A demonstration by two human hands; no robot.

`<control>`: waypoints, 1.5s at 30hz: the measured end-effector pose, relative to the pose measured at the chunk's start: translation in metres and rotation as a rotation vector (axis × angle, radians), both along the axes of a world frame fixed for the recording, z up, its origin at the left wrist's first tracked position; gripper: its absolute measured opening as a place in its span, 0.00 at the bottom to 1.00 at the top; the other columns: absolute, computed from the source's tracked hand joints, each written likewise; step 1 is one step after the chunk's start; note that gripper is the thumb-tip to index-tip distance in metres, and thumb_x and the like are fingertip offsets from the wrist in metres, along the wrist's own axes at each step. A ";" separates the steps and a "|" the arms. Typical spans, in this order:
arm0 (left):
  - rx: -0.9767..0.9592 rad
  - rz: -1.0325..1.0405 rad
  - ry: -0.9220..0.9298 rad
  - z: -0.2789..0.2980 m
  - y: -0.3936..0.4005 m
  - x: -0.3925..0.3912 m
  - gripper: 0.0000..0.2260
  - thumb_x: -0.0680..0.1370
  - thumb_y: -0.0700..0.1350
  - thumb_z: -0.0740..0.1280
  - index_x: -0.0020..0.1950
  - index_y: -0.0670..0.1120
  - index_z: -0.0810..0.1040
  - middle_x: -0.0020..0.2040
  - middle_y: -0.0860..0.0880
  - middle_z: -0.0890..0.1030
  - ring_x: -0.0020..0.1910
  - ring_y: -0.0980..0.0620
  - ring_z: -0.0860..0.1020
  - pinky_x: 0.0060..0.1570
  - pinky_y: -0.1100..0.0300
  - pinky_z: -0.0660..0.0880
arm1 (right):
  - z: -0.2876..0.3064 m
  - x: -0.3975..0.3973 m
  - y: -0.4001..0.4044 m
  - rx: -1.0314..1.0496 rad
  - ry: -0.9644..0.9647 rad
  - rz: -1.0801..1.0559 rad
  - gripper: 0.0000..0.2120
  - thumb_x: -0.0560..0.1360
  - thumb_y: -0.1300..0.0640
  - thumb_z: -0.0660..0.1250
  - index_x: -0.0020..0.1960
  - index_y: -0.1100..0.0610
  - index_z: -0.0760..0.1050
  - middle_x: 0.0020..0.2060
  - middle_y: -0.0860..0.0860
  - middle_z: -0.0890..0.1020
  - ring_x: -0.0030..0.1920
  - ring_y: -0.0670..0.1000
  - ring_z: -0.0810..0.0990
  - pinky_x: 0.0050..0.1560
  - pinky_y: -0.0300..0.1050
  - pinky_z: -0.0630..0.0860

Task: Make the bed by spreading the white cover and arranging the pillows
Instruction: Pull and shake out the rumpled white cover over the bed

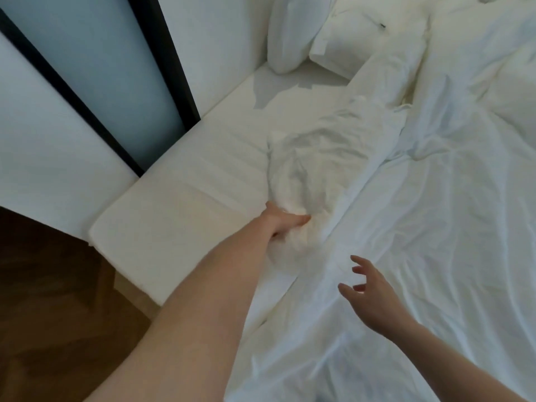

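Note:
The white cover (420,227) lies crumpled over the bed, with a bunched fold running from the middle toward the pillows. My left hand (282,223) grips the near end of that bunched fold, fingers curled into the cloth. My right hand (368,288) hovers just above the cover to the right, fingers spread and holding nothing. Two white pillows sit at the head of the bed: one pillow (287,33) stands upright against the wall, the other pillow (359,39) lies flat beside it.
The bare mattress (188,204) shows at the left, its corner near a dark wooden floor (58,300). A white wall with a black-framed frosted panel (95,68) runs along the bed's left side.

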State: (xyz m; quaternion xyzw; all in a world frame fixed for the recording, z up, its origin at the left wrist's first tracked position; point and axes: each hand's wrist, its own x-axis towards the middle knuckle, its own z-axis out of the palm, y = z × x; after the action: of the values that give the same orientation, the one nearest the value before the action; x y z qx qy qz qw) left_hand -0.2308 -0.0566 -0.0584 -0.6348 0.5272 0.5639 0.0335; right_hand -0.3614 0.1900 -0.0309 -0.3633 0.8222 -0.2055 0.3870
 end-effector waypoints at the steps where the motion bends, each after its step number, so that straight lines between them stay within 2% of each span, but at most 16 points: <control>1: -0.049 -0.050 -0.012 -0.004 -0.001 -0.002 0.50 0.65 0.62 0.80 0.79 0.44 0.62 0.73 0.44 0.73 0.68 0.42 0.76 0.64 0.52 0.76 | -0.001 0.000 -0.007 -0.004 0.008 -0.015 0.33 0.77 0.49 0.71 0.77 0.44 0.60 0.67 0.47 0.73 0.53 0.46 0.80 0.52 0.46 0.74; 4: -0.314 -0.048 0.072 0.012 0.000 0.011 0.24 0.73 0.53 0.74 0.66 0.45 0.80 0.63 0.43 0.82 0.60 0.43 0.81 0.54 0.56 0.78 | 0.001 0.004 -0.031 -0.011 0.002 -0.071 0.32 0.77 0.48 0.71 0.77 0.46 0.61 0.67 0.48 0.74 0.52 0.47 0.80 0.52 0.47 0.73; 7: -0.549 0.162 0.264 0.066 0.001 0.068 0.13 0.71 0.50 0.71 0.51 0.44 0.84 0.46 0.45 0.86 0.48 0.43 0.84 0.45 0.51 0.80 | 0.014 0.010 -0.062 -0.045 -0.039 -0.170 0.31 0.77 0.46 0.70 0.76 0.48 0.62 0.67 0.50 0.75 0.54 0.53 0.81 0.57 0.51 0.74; 9: -0.657 0.331 0.338 0.103 -0.002 0.133 0.07 0.74 0.46 0.71 0.46 0.43 0.83 0.42 0.46 0.86 0.44 0.44 0.84 0.42 0.51 0.80 | 0.027 0.018 -0.087 -0.070 -0.041 -0.184 0.32 0.76 0.43 0.71 0.76 0.49 0.63 0.68 0.51 0.75 0.58 0.57 0.80 0.64 0.56 0.74; 14: -0.852 0.628 0.147 0.145 0.010 0.301 0.09 0.79 0.44 0.70 0.41 0.41 0.79 0.38 0.41 0.80 0.35 0.52 0.76 0.36 0.58 0.73 | 0.055 0.063 -0.143 -0.127 -0.027 -0.021 0.32 0.77 0.47 0.72 0.76 0.50 0.63 0.68 0.52 0.76 0.52 0.52 0.78 0.54 0.49 0.72; 18: -0.958 0.611 0.065 0.112 0.054 0.342 0.14 0.80 0.43 0.71 0.35 0.42 0.76 0.31 0.42 0.76 0.31 0.42 0.75 0.31 0.55 0.71 | 0.051 0.110 -0.157 -0.125 -0.027 0.183 0.32 0.76 0.45 0.72 0.75 0.46 0.63 0.65 0.48 0.75 0.52 0.50 0.81 0.54 0.50 0.76; 21: -0.788 0.364 -0.171 0.064 0.103 0.344 0.10 0.79 0.53 0.70 0.39 0.53 0.79 0.32 0.55 0.80 0.31 0.54 0.79 0.29 0.56 0.76 | 0.043 0.136 -0.151 -0.107 -0.057 0.225 0.32 0.76 0.45 0.72 0.76 0.46 0.63 0.66 0.48 0.75 0.52 0.50 0.80 0.52 0.49 0.75; 24: -0.253 0.169 -0.327 0.024 0.127 0.350 0.14 0.77 0.62 0.69 0.54 0.54 0.81 0.48 0.54 0.85 0.45 0.53 0.83 0.45 0.52 0.83 | 0.030 0.145 -0.146 -0.051 -0.074 0.265 0.32 0.76 0.44 0.71 0.76 0.47 0.62 0.68 0.49 0.74 0.53 0.50 0.80 0.54 0.49 0.75; 26: -0.091 0.199 -0.293 0.021 0.113 0.355 0.19 0.75 0.60 0.72 0.60 0.51 0.76 0.55 0.52 0.82 0.50 0.52 0.81 0.47 0.55 0.81 | 0.023 0.143 -0.149 -0.032 -0.069 0.277 0.32 0.76 0.44 0.71 0.76 0.47 0.62 0.68 0.49 0.74 0.54 0.51 0.80 0.55 0.49 0.75; 30: -0.339 0.456 -0.274 0.043 0.047 0.346 0.24 0.68 0.59 0.73 0.56 0.49 0.69 0.53 0.51 0.75 0.50 0.50 0.77 0.44 0.52 0.78 | 0.014 0.138 -0.154 -0.006 -0.036 0.244 0.33 0.75 0.43 0.72 0.75 0.49 0.64 0.67 0.50 0.74 0.54 0.51 0.80 0.56 0.50 0.76; 32: -0.388 0.528 -0.247 0.045 0.009 0.340 0.31 0.68 0.61 0.72 0.65 0.48 0.69 0.61 0.50 0.71 0.55 0.49 0.74 0.51 0.52 0.76 | 0.009 0.142 -0.143 0.027 -0.015 0.233 0.34 0.73 0.41 0.74 0.73 0.49 0.66 0.65 0.50 0.75 0.53 0.51 0.80 0.56 0.51 0.77; 35: -0.223 0.577 -0.239 0.026 -0.032 0.337 0.45 0.65 0.68 0.74 0.75 0.48 0.65 0.70 0.49 0.69 0.59 0.46 0.75 0.59 0.50 0.76 | -0.008 0.154 -0.106 0.122 0.132 0.250 0.37 0.67 0.36 0.76 0.69 0.49 0.67 0.63 0.52 0.74 0.59 0.55 0.77 0.59 0.53 0.76; 38: -0.051 0.608 -0.233 -0.001 -0.048 0.334 0.59 0.58 0.72 0.77 0.80 0.48 0.57 0.75 0.44 0.67 0.69 0.40 0.73 0.68 0.44 0.73 | -0.032 0.162 -0.068 0.326 0.236 0.235 0.50 0.61 0.30 0.77 0.73 0.52 0.60 0.66 0.53 0.67 0.67 0.60 0.70 0.63 0.57 0.73; 41: 0.033 0.666 -0.178 -0.025 -0.062 0.321 0.68 0.50 0.70 0.81 0.81 0.55 0.48 0.75 0.45 0.67 0.71 0.39 0.72 0.69 0.43 0.71 | -0.065 0.161 -0.048 0.399 0.141 -0.039 0.61 0.57 0.33 0.81 0.76 0.59 0.54 0.69 0.58 0.64 0.70 0.63 0.66 0.68 0.57 0.68; 43: -0.018 0.643 -0.182 -0.036 -0.073 0.315 0.65 0.52 0.68 0.82 0.81 0.52 0.52 0.73 0.44 0.70 0.69 0.40 0.73 0.69 0.44 0.72 | -0.083 0.160 -0.048 0.348 0.108 -0.218 0.58 0.59 0.39 0.83 0.75 0.65 0.57 0.68 0.61 0.67 0.71 0.63 0.66 0.70 0.55 0.66; 45: -0.173 0.453 -0.232 -0.041 -0.086 0.310 0.45 0.65 0.64 0.79 0.76 0.46 0.67 0.70 0.43 0.76 0.66 0.41 0.77 0.67 0.49 0.73 | -0.093 0.159 -0.054 0.292 0.063 -0.300 0.40 0.66 0.50 0.81 0.68 0.65 0.65 0.61 0.61 0.74 0.65 0.62 0.74 0.64 0.53 0.70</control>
State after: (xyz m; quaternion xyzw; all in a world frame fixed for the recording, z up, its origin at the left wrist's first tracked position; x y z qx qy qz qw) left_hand 0.0795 -0.1423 -0.0994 -0.7976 0.4103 0.4333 -0.0876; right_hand -0.2026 0.1358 -0.1243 -0.1832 0.8997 -0.1282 0.3748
